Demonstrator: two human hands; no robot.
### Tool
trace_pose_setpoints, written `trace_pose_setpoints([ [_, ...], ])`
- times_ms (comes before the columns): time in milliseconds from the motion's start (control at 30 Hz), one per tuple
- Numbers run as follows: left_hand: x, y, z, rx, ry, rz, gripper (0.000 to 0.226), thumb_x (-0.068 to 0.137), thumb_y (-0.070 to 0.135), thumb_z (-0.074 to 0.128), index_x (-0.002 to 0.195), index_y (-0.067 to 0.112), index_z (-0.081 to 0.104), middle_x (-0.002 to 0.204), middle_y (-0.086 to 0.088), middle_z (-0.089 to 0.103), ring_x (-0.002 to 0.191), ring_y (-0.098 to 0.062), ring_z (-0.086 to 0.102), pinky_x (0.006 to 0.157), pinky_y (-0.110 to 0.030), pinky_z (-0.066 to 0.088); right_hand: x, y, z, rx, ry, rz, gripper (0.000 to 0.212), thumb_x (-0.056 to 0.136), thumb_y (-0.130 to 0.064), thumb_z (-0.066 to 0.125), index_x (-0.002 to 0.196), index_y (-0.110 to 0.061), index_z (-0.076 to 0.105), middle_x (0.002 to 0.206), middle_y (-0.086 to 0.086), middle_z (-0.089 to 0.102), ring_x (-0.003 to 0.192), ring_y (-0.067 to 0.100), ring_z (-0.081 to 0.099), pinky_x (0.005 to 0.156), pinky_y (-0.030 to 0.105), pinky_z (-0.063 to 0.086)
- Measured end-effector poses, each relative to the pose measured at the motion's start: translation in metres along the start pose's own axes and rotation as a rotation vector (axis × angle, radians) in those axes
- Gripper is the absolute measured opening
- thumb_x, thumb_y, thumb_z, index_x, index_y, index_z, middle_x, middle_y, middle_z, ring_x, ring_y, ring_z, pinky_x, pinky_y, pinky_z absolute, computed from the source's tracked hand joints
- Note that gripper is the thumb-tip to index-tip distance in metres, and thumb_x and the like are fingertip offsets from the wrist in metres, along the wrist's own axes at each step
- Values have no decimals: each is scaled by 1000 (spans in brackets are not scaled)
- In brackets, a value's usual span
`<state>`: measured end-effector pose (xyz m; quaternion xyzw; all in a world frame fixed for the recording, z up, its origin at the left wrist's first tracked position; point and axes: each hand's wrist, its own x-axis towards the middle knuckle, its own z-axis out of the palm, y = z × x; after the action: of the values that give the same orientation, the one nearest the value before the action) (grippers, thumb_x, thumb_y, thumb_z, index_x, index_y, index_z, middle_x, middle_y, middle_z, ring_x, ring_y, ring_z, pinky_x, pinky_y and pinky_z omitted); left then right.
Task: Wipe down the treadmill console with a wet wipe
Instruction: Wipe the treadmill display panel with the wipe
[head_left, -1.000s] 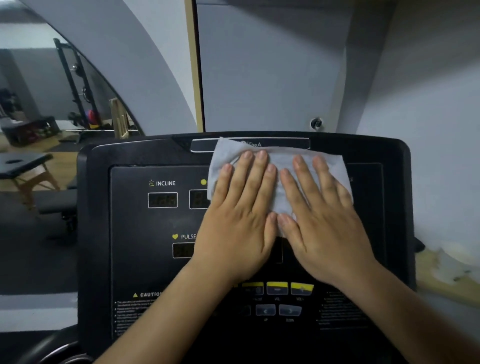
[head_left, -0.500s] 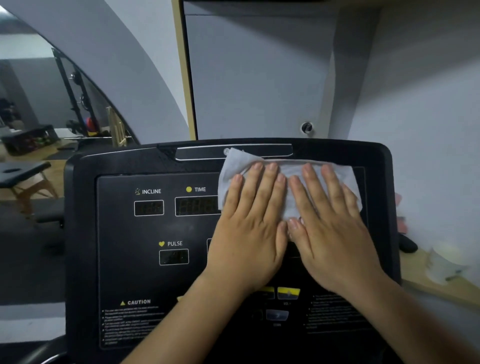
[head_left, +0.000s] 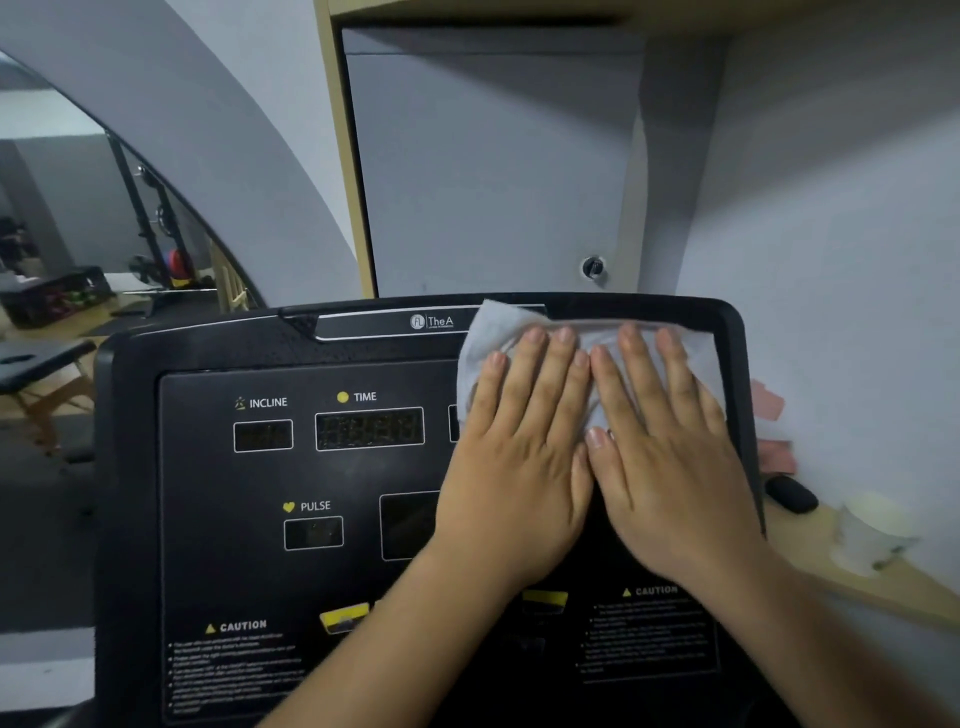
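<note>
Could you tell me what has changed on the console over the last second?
Both hands, left hand and right hand, slid the wet wipe rightward across the console, from its upper middle to the upper right corner, uncovering the TIME display. Unchanged: both palms stay flat on the wipe, side by side; nothing was picked up or released.

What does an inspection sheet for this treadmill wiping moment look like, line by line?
Surface: black plastic treadmill console, displays dark, left half uncovered.
Job's things: pale grey wet wipe spread flat on the console's upper right corner.
Clutter: white cup and small black oval object on the wooden ledge to the right.
Grip: left hand and right hand flat, side by side, pressing the wipe.
Cables: nothing seen.
Surroundings: grey wall; gym equipment at far left.
</note>
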<state>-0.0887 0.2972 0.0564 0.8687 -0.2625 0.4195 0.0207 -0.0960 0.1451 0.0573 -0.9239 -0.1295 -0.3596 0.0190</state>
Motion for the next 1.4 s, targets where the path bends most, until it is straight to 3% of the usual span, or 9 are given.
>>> trace_pose_setpoints([
  [233, 15, -1, 1, 8, 15, 43, 62, 99, 31, 29, 154, 4, 24, 162, -14, 18, 151, -30, 10, 122, -49, 12, 11, 19, -1, -18, 26, -13, 63, 98, -42, 25, 155, -16, 16, 164, 4, 8, 151, 25, 1, 116, 39, 9],
  [400, 40, -1, 1, -14, 48, -18, 59, 101, 29, 31, 153, 3, 25, 162, -15, 20, 151, -30, 11, 121, -49, 13, 33, 22, -5, 2, 40, 20, 62, 99, -39, 21, 156, -16, 13, 165, 4, 5, 151, 24, -3, 117, 44, 11],
  [600, -1, 24, 9, -10, -9, 15, 61, 101, 32, 29, 154, 4, 22, 163, -15, 15, 152, -30, 5, 121, -50, 13, -19, 26, 5, 24, 58, -18, 60, 100, -39, 22, 153, -12, 25, 163, 10, 15, 150, 31, 8, 116, 50, 19],
  [767, 5, 21, 9, 13, -31, 51, 63, 99, 35, 32, 155, 5, 22, 163, -12, 15, 152, -29, 5, 121, -49, 13, -15, 40, 6, 13, 84, -62, 61, 98, -38, 28, 151, -9, 30, 161, 11, 19, 150, 32, 11, 118, 47, 14],
  [1000, 35, 18, 7, -20, 15, -1, 59, 100, 29, 29, 153, 4, 26, 162, -12, 20, 152, -29, 10, 121, -49, 13, 19, 37, -1, 4, 100, 6, 61, 98, -34, 26, 153, -8, 21, 163, 11, 14, 150, 31, 5, 120, 44, 7],
  [1233, -18, 26, 5, 8, -93, 69, 62, 100, 36, 33, 154, 6, 24, 163, -11, 16, 152, -28, 7, 120, -48, 14, -46, 27, 14, 30, 61, -34, 59, 101, -39, 20, 152, -10, 26, 162, 12, 17, 150, 34, 11, 114, 56, 21],
  [1400, 21, 12, 2, 29, -48, 76, 62, 100, 34, 30, 154, 5, 24, 163, -11, 17, 152, -27, 8, 121, -47, 14, -1, 37, 1, -10, 55, -22, 60, 101, -42, 16, 154, -12, 17, 163, 8, 11, 151, 29, 4, 119, 46, 11],
])
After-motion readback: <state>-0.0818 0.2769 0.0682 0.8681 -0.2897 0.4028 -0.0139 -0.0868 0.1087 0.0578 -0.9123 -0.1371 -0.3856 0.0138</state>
